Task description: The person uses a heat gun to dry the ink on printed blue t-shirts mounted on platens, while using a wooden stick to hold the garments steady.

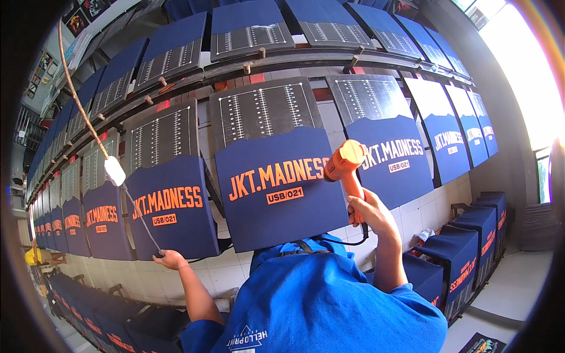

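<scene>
My right hand [372, 212] is wrapped around the handle of an orange heat gun [347, 157]. Its barrel is held over the right end of the orange lettering on a dark blue shirt [282, 220], which is stretched on a black board [265, 112] with white ruled marks. Low on the left, the fingers of my left hand [172, 259] are closed on a thin grey cord [141, 217]. That cord runs up to a white connector [115, 171], from which a brown cord [79, 97] rises. To the right, another blue shirt [388, 182] bears white-looking lettering.
A neighbouring printed shirt [170, 229] sits just above my left hand. Rows of shirt-covered boards stretch away on both sides, with a long dark rail [229, 69] behind them. More boards with shirts [450, 250] stand at the lower right, and a bright window [518, 70] is beyond.
</scene>
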Demonstrator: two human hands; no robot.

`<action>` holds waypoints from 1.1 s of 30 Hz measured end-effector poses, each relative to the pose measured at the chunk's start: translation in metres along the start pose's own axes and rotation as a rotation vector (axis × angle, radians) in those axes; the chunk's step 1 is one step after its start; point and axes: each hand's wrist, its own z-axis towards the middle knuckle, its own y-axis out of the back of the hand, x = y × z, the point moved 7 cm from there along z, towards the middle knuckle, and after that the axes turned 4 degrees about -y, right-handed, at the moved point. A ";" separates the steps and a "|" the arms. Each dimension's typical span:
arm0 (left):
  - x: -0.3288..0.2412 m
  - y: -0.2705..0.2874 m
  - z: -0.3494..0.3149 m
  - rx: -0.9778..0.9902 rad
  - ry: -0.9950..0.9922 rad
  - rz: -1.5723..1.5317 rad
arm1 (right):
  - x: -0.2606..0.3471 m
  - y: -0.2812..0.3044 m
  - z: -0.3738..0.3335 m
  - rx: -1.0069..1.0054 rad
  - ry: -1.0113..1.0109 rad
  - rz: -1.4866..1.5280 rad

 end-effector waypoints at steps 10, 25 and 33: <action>-0.001 -0.008 -0.007 0.031 -0.025 -0.038 | 0.005 -0.005 0.004 -0.027 -0.037 -0.065; -0.006 -0.010 -0.013 0.055 -0.032 -0.011 | 0.004 -0.017 0.031 -0.111 0.026 0.062; -0.009 -0.015 -0.012 0.063 -0.036 -0.015 | 0.007 -0.032 0.040 -0.058 0.078 0.032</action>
